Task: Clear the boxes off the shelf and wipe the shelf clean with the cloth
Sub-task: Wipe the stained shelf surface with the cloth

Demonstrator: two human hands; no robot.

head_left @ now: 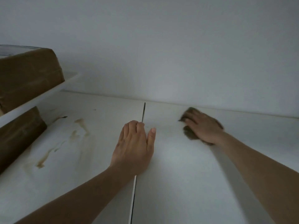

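Head view: wiping is judged under way, the cloth (190,135) pressed flat under the right hand (204,128), fingers extended, left hand (135,148) resting open; brown stains (80,125) beyond its fingers remain unwiped, two boxes (27,75) alongside.

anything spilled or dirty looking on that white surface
Yes. Brown stains streak the white shelf surface on its left part, running from near the lower brown box toward the front, like a dried spill. The right hand presses the cloth far to the right, away from them.
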